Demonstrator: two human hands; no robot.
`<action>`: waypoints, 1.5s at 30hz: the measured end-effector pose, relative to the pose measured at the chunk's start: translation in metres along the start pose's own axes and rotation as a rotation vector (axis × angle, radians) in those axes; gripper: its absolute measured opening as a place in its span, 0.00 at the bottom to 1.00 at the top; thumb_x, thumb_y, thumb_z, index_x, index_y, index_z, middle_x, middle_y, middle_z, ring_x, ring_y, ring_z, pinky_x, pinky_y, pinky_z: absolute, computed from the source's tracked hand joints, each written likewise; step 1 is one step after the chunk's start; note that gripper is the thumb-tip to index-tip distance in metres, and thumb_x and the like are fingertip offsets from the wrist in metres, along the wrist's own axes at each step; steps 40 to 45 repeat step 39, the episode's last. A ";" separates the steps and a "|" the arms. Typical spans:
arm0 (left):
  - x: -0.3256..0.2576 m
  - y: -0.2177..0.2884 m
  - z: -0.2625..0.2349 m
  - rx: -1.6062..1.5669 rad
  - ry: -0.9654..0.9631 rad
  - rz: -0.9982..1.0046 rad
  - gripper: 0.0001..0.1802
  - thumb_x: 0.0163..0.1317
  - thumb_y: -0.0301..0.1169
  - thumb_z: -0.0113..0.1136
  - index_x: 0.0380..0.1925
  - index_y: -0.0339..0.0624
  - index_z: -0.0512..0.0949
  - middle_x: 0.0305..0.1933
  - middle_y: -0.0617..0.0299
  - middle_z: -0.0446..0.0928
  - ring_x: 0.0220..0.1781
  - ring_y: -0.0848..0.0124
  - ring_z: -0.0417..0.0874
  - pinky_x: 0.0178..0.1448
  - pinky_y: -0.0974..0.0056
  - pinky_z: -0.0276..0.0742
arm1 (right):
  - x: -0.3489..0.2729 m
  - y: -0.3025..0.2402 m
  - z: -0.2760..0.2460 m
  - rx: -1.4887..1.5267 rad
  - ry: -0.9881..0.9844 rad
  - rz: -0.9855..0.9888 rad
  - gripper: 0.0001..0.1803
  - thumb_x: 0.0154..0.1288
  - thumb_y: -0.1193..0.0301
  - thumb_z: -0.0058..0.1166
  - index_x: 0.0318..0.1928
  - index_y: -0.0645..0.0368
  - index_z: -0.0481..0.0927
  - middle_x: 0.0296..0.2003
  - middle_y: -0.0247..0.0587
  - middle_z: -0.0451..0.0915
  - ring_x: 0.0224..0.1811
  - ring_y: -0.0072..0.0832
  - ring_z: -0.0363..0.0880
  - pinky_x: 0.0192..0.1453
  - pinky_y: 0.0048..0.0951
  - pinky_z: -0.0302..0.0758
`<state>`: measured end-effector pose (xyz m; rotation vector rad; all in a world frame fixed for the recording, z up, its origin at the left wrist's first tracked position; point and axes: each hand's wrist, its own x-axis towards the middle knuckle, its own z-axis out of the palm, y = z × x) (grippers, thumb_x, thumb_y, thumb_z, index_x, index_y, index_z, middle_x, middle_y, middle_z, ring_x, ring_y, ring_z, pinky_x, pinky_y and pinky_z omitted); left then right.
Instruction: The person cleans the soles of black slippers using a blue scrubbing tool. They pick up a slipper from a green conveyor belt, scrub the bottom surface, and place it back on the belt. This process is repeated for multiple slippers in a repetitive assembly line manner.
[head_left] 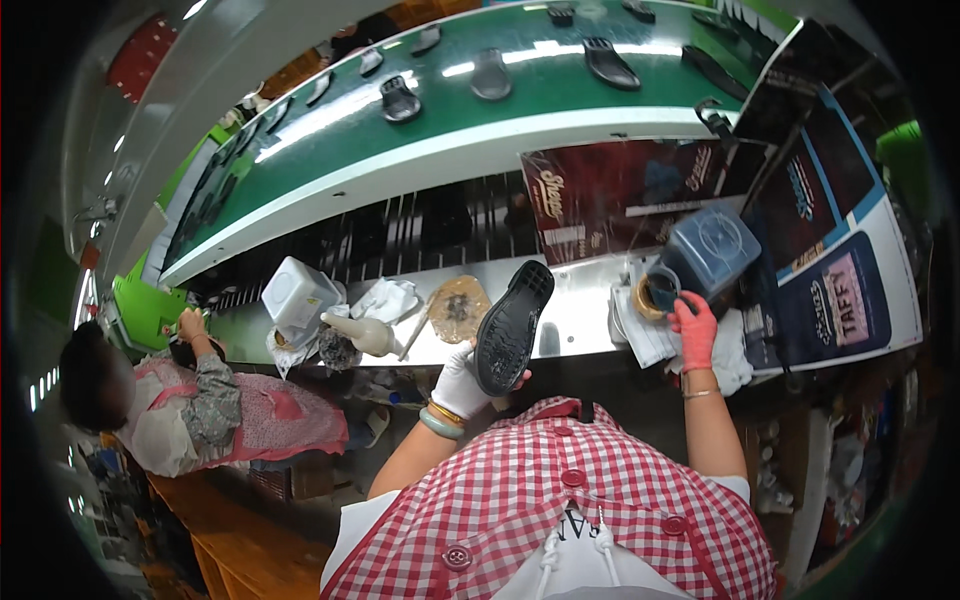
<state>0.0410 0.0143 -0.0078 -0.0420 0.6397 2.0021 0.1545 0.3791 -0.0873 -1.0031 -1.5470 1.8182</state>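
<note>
Two gloved hands: left hand (462, 383) grips a black ridged shoe sole (513, 326), right hand (694, 328) clasps a round tin (660, 293).

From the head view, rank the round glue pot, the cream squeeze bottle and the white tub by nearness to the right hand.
1. Round glue pot, just above the right hand.
2. Cream squeeze bottle, well left, past the black sole.
3. White tub, farthest left on the bench.
</note>
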 end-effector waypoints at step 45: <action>0.064 0.005 0.164 0.635 -1.059 0.107 0.11 0.62 0.35 0.53 0.37 0.39 0.72 0.30 0.58 0.74 0.33 0.62 0.75 0.41 0.57 0.71 | -0.175 0.123 -0.071 -0.114 0.134 0.400 0.18 0.64 0.59 0.48 0.46 0.59 0.77 0.35 0.37 0.80 0.26 0.21 0.77 0.28 0.20 0.73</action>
